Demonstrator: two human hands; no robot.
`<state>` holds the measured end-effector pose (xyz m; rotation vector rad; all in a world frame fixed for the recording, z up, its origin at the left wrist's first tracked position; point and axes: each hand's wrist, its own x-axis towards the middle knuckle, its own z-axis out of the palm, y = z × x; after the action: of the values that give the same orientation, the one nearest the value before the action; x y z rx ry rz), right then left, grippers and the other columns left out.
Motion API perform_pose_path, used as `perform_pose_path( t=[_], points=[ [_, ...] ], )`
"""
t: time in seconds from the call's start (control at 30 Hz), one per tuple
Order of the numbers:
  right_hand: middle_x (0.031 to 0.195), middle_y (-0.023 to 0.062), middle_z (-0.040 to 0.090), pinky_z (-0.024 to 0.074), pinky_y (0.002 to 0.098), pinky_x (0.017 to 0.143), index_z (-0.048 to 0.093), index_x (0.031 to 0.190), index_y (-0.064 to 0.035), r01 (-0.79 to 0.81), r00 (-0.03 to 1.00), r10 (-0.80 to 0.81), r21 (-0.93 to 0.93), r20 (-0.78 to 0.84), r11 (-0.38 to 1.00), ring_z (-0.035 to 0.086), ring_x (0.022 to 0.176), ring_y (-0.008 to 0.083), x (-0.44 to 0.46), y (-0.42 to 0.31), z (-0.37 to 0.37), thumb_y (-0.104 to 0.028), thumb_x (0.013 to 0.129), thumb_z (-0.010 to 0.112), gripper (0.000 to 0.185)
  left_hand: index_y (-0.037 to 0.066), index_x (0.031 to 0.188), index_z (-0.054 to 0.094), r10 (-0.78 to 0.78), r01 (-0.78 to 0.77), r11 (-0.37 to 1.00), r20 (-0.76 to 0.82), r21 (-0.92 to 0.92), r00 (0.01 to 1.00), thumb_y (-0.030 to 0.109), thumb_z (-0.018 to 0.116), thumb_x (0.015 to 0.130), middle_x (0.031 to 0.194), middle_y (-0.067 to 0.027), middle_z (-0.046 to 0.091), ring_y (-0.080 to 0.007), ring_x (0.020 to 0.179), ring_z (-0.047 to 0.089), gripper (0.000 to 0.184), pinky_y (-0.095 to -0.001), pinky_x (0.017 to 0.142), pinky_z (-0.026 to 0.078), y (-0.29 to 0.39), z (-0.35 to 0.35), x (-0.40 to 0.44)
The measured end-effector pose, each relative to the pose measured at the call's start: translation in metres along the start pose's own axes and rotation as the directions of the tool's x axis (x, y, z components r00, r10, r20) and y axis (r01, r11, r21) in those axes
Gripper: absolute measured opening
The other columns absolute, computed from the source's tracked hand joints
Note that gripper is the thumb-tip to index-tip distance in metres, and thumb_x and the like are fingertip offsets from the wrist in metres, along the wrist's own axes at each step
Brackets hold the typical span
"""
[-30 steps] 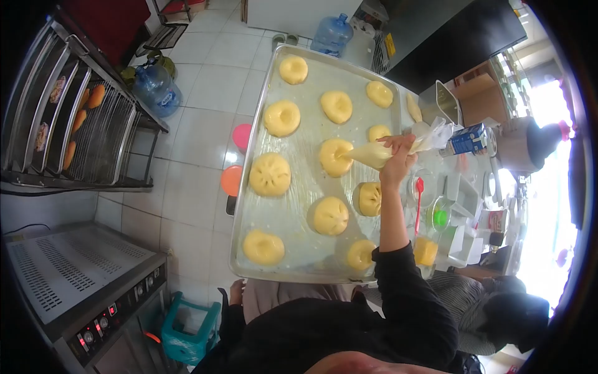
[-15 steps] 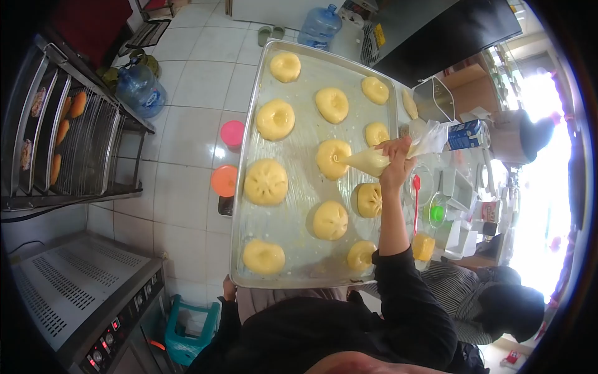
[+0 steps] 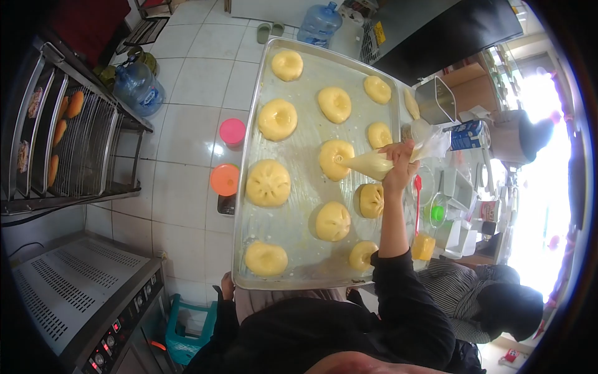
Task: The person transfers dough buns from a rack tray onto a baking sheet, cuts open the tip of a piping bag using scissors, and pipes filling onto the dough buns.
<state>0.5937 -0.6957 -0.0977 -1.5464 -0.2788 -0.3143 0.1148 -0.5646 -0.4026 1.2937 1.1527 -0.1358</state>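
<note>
My right hand (image 3: 398, 165) is wrapped round a piping bag (image 3: 369, 163) filled with pale yellow cream. The bag's tip rests at the hollow of a round dough bun (image 3: 336, 159), where a small swirl of cream shows. Several other glossy yellow buns lie spaced out on the large metal baking tray (image 3: 293, 187); some have plain hollows, others such as one bun (image 3: 268, 182) have slits round the top. My left hand (image 3: 228, 285) is low beside the tray's near left corner, its fingers mostly hidden.
Bowls, a red spatula (image 3: 417, 202) and a milk carton (image 3: 468, 134) crowd the counter at right. A person in a striped top (image 3: 445, 293) stands at lower right. At left are a rack of baked goods (image 3: 81, 137), an oven (image 3: 81, 287) and a teal stool (image 3: 190, 330).
The view shifts slightly, with the tray a little further right in it. My right hand stays on the piping bag, its tip still at the same bun.
</note>
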Motion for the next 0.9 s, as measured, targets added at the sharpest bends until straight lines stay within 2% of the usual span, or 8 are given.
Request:
perform_pose_path(
  t=[0.1,0.2,0.3,0.4,0.5,0.6,0.7,0.9],
  points=[
    [0.049,0.0041,0.037,0.0376,0.0275,0.049,0.034,0.054,-0.0064,-0.001,1.000,0.001,-0.015,-0.022,1.000,0.044,0.048,0.0152,0.004,0.002,-0.003,-0.029,0.088,0.039,0.041,0.006,0.095,0.056,-0.099,0.098,0.987,-0.003,-0.129,0.995,0.033,0.047,0.077,0.078,-0.0002,0.052,-0.0092,0.059,0.046,0.033,-0.0233,0.045,0.033,-0.003,0.002,0.001],
    [0.049,0.0040,0.038,0.0376,0.0270,0.049,0.034,0.054,-0.0063,0.022,0.999,-0.022,-0.005,-0.041,1.000,0.044,0.048,0.0150,0.009,0.007,-0.001,-0.028,0.088,0.040,0.041,0.008,0.095,0.056,-0.062,0.059,0.981,-0.007,-0.185,0.998,0.032,0.046,0.078,0.074,0.0005,0.052,-0.0086,0.059,0.044,0.031,-0.0239,0.047,0.033,-0.018,0.003,0.009],
    [0.048,0.0037,0.038,0.0375,0.0264,0.048,0.034,0.054,-0.0065,0.055,0.998,-0.053,0.027,-0.042,0.998,0.043,0.046,0.0145,0.011,0.014,0.005,-0.027,0.088,0.040,0.040,0.010,0.095,0.056,-0.166,0.167,0.981,0.012,-0.099,0.986,0.031,0.045,0.078,0.071,0.0009,0.052,-0.0084,0.058,0.044,0.029,-0.0228,0.046,0.033,-0.015,-0.002,0.008],
    [0.048,0.0031,0.037,0.0378,0.0262,0.048,0.034,0.054,-0.0068,0.021,1.000,-0.020,0.046,-0.009,0.999,0.042,0.045,0.0138,0.008,0.007,0.010,-0.026,0.088,0.040,0.040,0.010,0.094,0.056,-0.179,0.180,0.980,0.027,-0.089,0.984,0.029,0.045,0.079,0.069,0.0011,0.052,-0.0079,0.057,0.043,0.027,-0.0220,0.046,0.032,-0.016,-0.003,0.011],
    [0.048,0.0030,0.037,0.0379,0.0262,0.047,0.034,0.054,-0.0070,-0.015,1.000,0.015,0.020,-0.007,1.000,0.040,0.044,0.0131,0.004,0.003,0.007,-0.026,0.088,0.041,0.040,0.010,0.095,0.056,-0.177,0.179,0.973,0.027,-0.146,0.984,0.030,0.045,0.079,0.070,0.0007,0.052,-0.0085,0.057,0.044,0.028,-0.0213,0.045,0.031,-0.018,-0.002,0.012],
    [0.047,0.0028,0.036,0.0381,0.0263,0.047,0.034,0.054,-0.0071,-0.031,0.999,0.031,0.002,-0.024,1.000,0.040,0.045,0.0127,0.004,0.001,0.001,-0.027,0.088,0.041,0.040,0.009,0.095,0.057,-0.287,0.274,0.909,0.005,-0.315,0.958,0.031,0.045,0.078,0.072,-0.0002,0.053,-0.0094,0.058,0.046,0.029,-0.0212,0.045,0.032,-0.013,0.001,0.013],
    [0.047,0.0024,0.036,0.0373,0.0258,0.046,0.034,0.054,-0.0074,0.020,0.999,-0.020,0.017,-0.039,1.000,0.040,0.045,0.0122,0.010,0.005,-0.002,-0.027,0.088,0.042,0.040,0.008,0.094,0.057,-0.206,0.205,0.972,0.002,-0.114,0.979,0.030,0.045,0.079,0.074,-0.0012,0.054,-0.0102,0.060,0.047,0.029,-0.0217,0.045,0.034,-0.005,-0.001,0.009],
    [0.047,0.0014,0.036,0.0349,0.0250,0.044,0.035,0.054,-0.0078,0.014,0.999,-0.014,-0.003,-0.051,1.000,0.040,0.044,0.0113,0.011,0.004,0.010,-0.026,0.088,0.041,0.038,0.007,0.094,0.057,-0.100,0.094,0.962,-0.008,-0.255,0.995,0.028,0.045,0.079,0.074,-0.0013,0.055,-0.0095,0.059,0.048,0.028,-0.0221,0.044,0.034,-0.019,0.004,0.016]
  ],
)
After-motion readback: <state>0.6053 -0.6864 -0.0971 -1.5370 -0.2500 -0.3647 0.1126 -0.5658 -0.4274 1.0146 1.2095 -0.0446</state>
